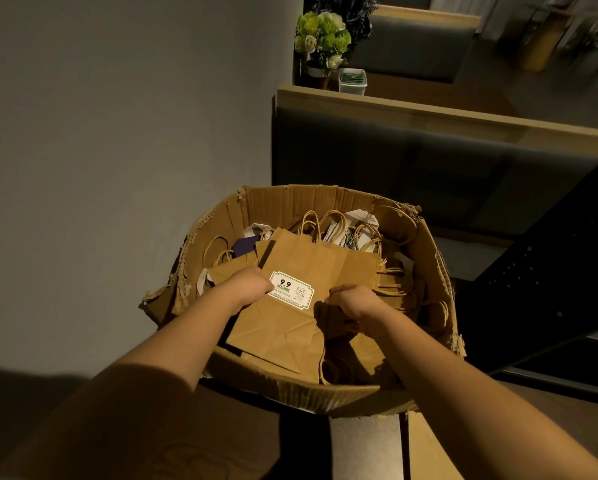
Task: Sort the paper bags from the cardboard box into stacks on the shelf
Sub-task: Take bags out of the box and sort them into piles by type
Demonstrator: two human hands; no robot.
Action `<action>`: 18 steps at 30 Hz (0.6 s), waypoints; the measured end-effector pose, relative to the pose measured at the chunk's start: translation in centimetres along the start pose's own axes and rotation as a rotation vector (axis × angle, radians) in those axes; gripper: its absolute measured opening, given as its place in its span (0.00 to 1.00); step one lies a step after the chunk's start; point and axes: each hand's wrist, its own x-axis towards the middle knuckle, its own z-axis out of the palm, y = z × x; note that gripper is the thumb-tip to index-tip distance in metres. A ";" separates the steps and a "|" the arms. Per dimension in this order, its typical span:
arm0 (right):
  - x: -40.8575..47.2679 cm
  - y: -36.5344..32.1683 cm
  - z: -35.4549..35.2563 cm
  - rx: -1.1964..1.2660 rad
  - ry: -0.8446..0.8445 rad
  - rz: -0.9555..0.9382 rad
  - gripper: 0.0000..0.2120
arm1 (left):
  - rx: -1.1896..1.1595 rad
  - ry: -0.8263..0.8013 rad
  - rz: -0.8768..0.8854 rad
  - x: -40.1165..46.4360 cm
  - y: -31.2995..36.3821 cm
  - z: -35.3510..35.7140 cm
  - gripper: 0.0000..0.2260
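Looks like the pick-up step: left hand (252, 285) and right hand (351, 301), fingers curled, pinch the stickered paper bag (301, 299) in the cardboard box (290, 389); next it needs lifting out toward a shelf I can't see.

Brown paper bag (301, 306) with white, green-bordered label (291, 291); tan cardboard box (311, 389)

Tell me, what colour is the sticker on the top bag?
White with green trim and black numbers; the sticker shows in the head view.
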 end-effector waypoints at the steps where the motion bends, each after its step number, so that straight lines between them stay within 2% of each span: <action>1: 0.0 0.0 -0.1 0.022 0.007 0.015 0.15 | -0.039 -0.010 -0.018 0.0 0.0 0.1 0.20; 3: 0.0 -0.1 0.1 0.041 0.020 0.041 0.12 | -0.118 -0.024 -0.061 0.0 -0.1 0.1 0.30; 5: 0.0 -0.2 0.1 0.075 0.031 0.041 0.15 | -0.196 -0.029 -0.095 0.1 0.0 0.1 0.36; 7: 0.2 -0.2 -0.1 0.162 0.042 0.049 0.17 | -0.285 -0.069 -0.095 0.0 0.4 0.2 0.28; 9: 0.0 -0.1 -0.2 0.188 0.053 0.045 0.12 | -0.387 -0.145 -0.086 -0.4 0.7 0.2 0.18; 11: 0.0 0.1 -0.3 0.211 0.041 0.055 0.12 | -0.500 -0.228 -0.067 -0.8 1.0 0.2 0.15; 13: 0.0 0.3 -0.3 0.244 -0.015 0.074 0.18 | -0.576 -0.258 -0.044 -1.0 1.1 0.0 0.12; 16: 0.3 0.6 -0.5 0.236 -0.054 0.084 0.23 | -0.597 -0.144 0.015 -1.1 1.1 -1.1 0.12; 18: -0.1 0.6 -0.6 0.096 -0.031 0.046 0.14 | -0.421 0.004 0.096 -1.2 1.0 -2.1 0.14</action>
